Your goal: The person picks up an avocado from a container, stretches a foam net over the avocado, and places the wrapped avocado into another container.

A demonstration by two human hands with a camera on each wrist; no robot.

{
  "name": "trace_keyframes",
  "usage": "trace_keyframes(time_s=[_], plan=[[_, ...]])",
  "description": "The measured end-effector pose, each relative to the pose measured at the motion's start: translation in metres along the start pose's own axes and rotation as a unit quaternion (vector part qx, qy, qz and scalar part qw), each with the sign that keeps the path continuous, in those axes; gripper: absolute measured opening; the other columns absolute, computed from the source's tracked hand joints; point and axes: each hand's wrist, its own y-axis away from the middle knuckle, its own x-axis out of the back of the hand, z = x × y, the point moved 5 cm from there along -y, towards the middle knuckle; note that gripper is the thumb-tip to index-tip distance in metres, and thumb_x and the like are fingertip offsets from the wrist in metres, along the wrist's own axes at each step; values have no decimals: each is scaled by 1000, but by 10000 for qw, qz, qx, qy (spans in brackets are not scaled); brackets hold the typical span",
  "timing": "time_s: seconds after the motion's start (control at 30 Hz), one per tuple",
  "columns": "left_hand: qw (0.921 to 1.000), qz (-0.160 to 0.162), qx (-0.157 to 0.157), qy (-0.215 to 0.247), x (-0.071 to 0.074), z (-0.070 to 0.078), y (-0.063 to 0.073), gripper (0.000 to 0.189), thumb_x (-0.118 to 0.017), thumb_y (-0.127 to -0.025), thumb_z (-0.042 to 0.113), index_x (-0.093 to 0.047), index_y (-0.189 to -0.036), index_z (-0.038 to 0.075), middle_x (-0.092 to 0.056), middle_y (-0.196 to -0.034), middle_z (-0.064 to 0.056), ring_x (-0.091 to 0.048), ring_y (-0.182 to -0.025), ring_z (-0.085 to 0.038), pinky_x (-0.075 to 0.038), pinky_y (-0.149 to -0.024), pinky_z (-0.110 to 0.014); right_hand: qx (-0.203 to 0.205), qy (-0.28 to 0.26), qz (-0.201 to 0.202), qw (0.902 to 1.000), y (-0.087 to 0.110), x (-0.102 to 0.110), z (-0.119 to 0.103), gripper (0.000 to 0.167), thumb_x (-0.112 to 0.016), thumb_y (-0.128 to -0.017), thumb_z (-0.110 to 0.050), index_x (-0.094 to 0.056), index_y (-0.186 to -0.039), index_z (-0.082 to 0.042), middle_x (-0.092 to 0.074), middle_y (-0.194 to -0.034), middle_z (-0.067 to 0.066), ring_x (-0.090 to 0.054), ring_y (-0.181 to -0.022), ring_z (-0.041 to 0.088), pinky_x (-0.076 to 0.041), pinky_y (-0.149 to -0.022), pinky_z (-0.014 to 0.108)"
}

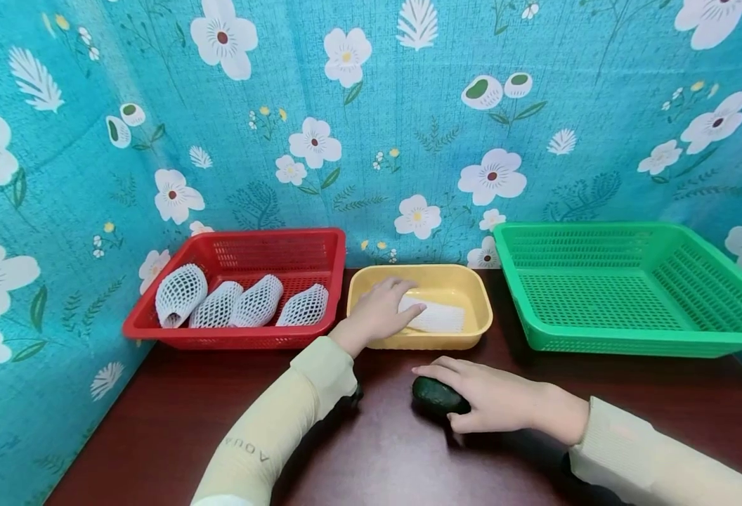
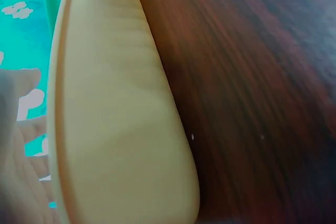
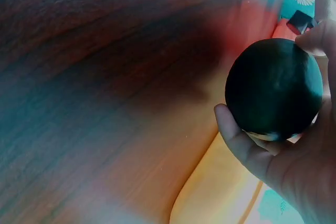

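Observation:
My right hand [image 1: 491,393] grips a dark green avocado [image 1: 437,397] just above or on the table, in front of the yellow basin; the head view does not settle which. In the right wrist view thumb and fingers curl round the avocado [image 3: 273,90]. The left hand [image 1: 380,309] reaches over the left part of the yellow basin [image 1: 434,342], its fingers loosely spread. Flat inside that basin lies white foam netting [image 1: 440,318], close to the left thumb; whether they touch is unclear. From the left wrist, the basin's side [image 2: 115,108] covers much of the view.
A red basket [image 1: 238,342] at the back left holds several avocado-sized things in white foam nets [image 1: 257,302]. At the back right stands a green basket [image 1: 624,341]. All rest on a dark wooden table [image 1: 383,450] before a blue flowered cloth [image 1: 396,140].

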Motion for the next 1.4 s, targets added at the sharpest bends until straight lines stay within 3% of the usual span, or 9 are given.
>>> trace_keyframes(time_s=[0.43, 0.63, 0.8, 1.0, 1.13, 1.27, 1.4], plan=[[9965, -646, 526, 66, -24, -6, -23, 52, -61, -102, 42, -56, -146, 15, -43, -157, -8, -43, -142, -28, -40, -112, -48, -133, 128, -286, 9994, -8, -8, -2, 77, -73, -82, -23, -45, -153, -14, -53, -132, -1, -54, -111, 11, -50, -97, 37], [9958, -774, 426, 256, -26, -9, -28, 53, -64, -102, 34, -53, -149, 14, -37, -161, -9, -36, -147, -29, -34, -117, -44, -61, 132, -344, 9993, -10, -5, -3, 76, -73, -85, -23, -44, -154, -14, -53, -132, 0, -54, -111, 10, -50, -96, 36], [9953, -881, 372, 139, -29, -13, -30, 52, -70, -99, 27, -56, -146, 11, -42, -158, -10, -37, -147, -28, -32, -118, -42, -136, -10, -410, 9991, -8, -6, -1, 78, -73, -89, -26, -37, -157, -13, -52, -137, 1, -53, -118, 11, -48, -101, 38], [9953, -836, 436, 223, -29, -14, -31, 53, -76, -93, 23, -60, -142, 11, -56, -147, -6, -50, -135, -24, -42, -110, -41, -358, -343, -369, 9981, -7, -7, 4, 67, -74, -92, -33, -43, -148, -14, -53, -136, -3, -52, -123, 10, -47, -104, 38], [9947, -786, 593, 301, -27, -14, -31, 55, -78, -92, 22, -60, -142, 13, -58, -145, -5, -54, -130, -23, -46, -105, -43, -258, -340, -343, 9985, -8, -7, 4, 62, -74, -92, -32, -47, -145, -14, -54, -132, -6, -53, -119, 8, -48, -102, 36], [9948, -655, 744, 235, -24, -14, -31, 39, -79, -91, 22, -71, -129, 14, -65, -133, -3, -60, -120, -22, -48, -98, -48, -226, -275, -416, 9985, -7, -8, 4, 66, -73, -94, -36, -44, -149, -14, -53, -134, -5, -52, -120, 9, -48, -102, 37], [9963, -375, 695, 335, -17, -11, -31, 20, -76, -93, 21, -78, -112, 14, -71, -118, 0, -63, -106, -19, -51, -90, -44, -257, -190, -438, 9985, -6, -7, 4, 70, -71, -96, -40, -41, -153, -14, -51, -136, -4, -51, -122, 10, -47, -103, 39]])
